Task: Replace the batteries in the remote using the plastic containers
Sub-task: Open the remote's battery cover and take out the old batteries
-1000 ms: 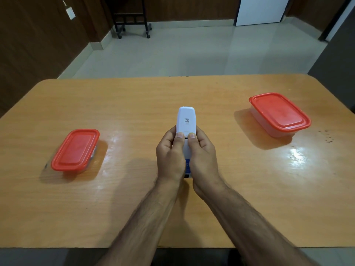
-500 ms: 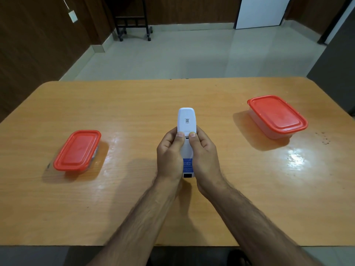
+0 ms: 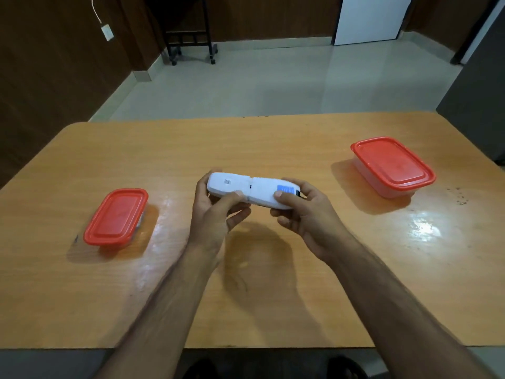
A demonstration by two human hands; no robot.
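A white remote (image 3: 252, 193) lies sideways in the air above the middle of the wooden table (image 3: 246, 149), back side up, with a small code label on its left half and a blue sticker near its right end. My left hand (image 3: 216, 214) grips the left half, thumb on top. My right hand (image 3: 303, 212) grips the right end, thumb beside the blue sticker. A seam shows across the remote's middle. A small plastic container with a red lid (image 3: 116, 216) stands at the left. A larger red-lidded container (image 3: 393, 165) stands at the right. Both lids are on.
The table's near edge (image 3: 246, 347) runs just in front of me. Beyond the far edge is tiled floor, a dark wheeled stand (image 3: 188, 31) and a white door (image 3: 369, 17). Dark specks mark the tabletop at the far right.
The remote has turned from pointing away from me to lying sideways. My hands have moved apart, left hand on its left half, right hand on its right end.
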